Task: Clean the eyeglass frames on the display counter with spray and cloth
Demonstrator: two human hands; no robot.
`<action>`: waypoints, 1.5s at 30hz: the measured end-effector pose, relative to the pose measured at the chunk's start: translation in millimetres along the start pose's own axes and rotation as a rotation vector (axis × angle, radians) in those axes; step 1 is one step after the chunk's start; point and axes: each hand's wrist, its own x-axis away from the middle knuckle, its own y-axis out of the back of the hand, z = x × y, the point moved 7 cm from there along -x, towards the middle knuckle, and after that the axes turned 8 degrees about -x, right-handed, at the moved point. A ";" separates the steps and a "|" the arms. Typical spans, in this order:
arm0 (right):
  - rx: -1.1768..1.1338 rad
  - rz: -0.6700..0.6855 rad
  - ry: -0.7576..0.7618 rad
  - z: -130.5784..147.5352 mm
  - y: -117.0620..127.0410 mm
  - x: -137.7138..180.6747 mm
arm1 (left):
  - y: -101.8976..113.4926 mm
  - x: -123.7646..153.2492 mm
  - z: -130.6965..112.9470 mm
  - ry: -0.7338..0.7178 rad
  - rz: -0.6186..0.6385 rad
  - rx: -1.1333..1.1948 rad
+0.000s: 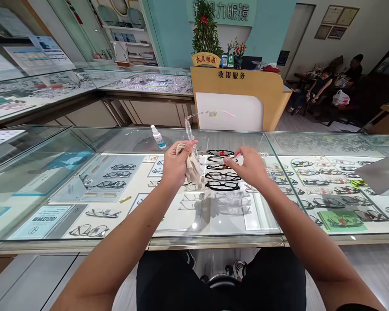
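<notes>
My left hand [176, 166] is closed around a beige cleaning cloth [193, 167] and a pair of clear-framed glasses [188, 128]. One thin temple of the glasses sticks out to the right, with a small yellow-green tag on it. My right hand [252, 167] hovers over the glass counter with thumb and index finger apart, holding nothing that I can see. Left of it is a column of dark-framed glasses, including a thick black pair [222, 185] at the near end. Whether my right fingertips touch the frames there, I cannot tell.
A white spray bottle [158, 137] stands on the glass counter [181, 242] beyond my left hand. Display glasses lie under the glass on both sides. At right is a grey panel [382, 175]. Beyond stands a wooden cashier desk [227, 80]; people sit far right.
</notes>
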 end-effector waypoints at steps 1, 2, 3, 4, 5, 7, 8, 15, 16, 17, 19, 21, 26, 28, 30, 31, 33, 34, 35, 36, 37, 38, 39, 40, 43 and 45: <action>0.021 0.010 0.004 0.3 0.1 0.0 | 0.5 0.1 -0.4 0.003 -0.002 0.010; 0.038 0.017 0.011 0.4 0.2 0.1 | 0.9 0.1 -0.7 0.003 -0.005 0.016; 0.052 0.023 0.023 0.6 0.2 0.2 | 1.6 0.1 -1.0 0.002 -0.014 0.020; 0.064 0.028 0.037 0.6 0.1 0.3 | 2.3 0.1 -1.4 -0.001 -0.026 0.020; 0.076 0.032 0.052 0.6 0.1 0.5 | 2.8 0.2 -1.9 -0.006 -0.037 0.015; 0.105 0.031 0.088 1.5 0.8 1.0 | 1.5 1.0 -3.3 -0.021 -0.037 -0.012; 0.123 0.019 0.115 3.4 2.0 1.4 | -0.6 1.9 -4.1 -0.030 -0.020 -0.030; -0.079 -0.064 0.355 39.1 3.1 16.3 | -22.6 18.4 -11.4 -0.164 0.175 -0.177; -0.157 -0.022 0.378 43.7 -2.1 19.5 | -25.4 21.4 -11.1 -0.173 0.194 -0.188; -0.220 0.010 0.389 46.9 -7.2 22.6 | -27.9 24.5 -10.3 -0.173 0.210 -0.190; -0.303 0.040 0.394 50.3 -15.5 27.5 | -32.9 30.4 -8.1 -0.153 0.237 -0.169; -0.343 0.051 0.377 50.6 -21.0 30.1 | -37.6 36.0 -7.0 -0.132 0.270 -0.139; -0.366 0.131 0.362 52.9 -24.6 31.0 | -42.4 43.5 -5.8 -0.022 0.374 -0.133; -0.371 0.107 0.364 52.5 -18.9 29.2 | -40.6 43.4 -5.5 0.036 0.410 -0.168; -0.388 0.068 0.337 48.5 -11.2 25.5 | -36.4 41.4 -8.2 0.056 0.402 -0.193; -0.396 0.046 0.315 45.4 -6.8 23.1 | -34.5 40.5 -9.9 0.063 0.392 -0.193; -0.405 -0.009 0.275 38.6 3.2 17.6 | -34.5 41.2 -10.9 0.103 0.409 -0.164; -0.403 -0.039 0.265 35.5 8.6 14.7 | -37.7 44.3 -8.9 0.151 0.458 -0.143; -0.401 -0.073 0.259 32.5 14.1 11.9 | -42.5 49.5 -6.0 0.211 0.530 -0.128; -0.400 -0.103 0.256 29.8 19.0 9.2 | -48.3 57.0 -2.7 0.271 0.620 -0.126; -0.402 -0.130 0.253 27.1 23.3 6.7 | -54.3 66.1 0.2 0.319 0.721 -0.141; -0.404 -0.151 0.248 24.5 26.6 4.4 | -59.9 76.4 2.4 0.351 0.827 -0.169; -0.405 -0.166 0.243 22.1 29.0 2.4 | -64.9 87.0 4.2 0.368 0.933 -0.206; -0.403 -0.177 0.237 20.1 30.6 0.7 | -69.0 97.0 5.4 0.370 1.029 -0.242; -0.387 -0.187 0.234 16.9 32.1 -1.9 | -76.1 115.4 6.2 0.283 1.215 -0.357; -0.375 -0.187 0.242 17.0 32.0 -1.9 | -77.6 116.9 6.9 0.164 1.252 -0.471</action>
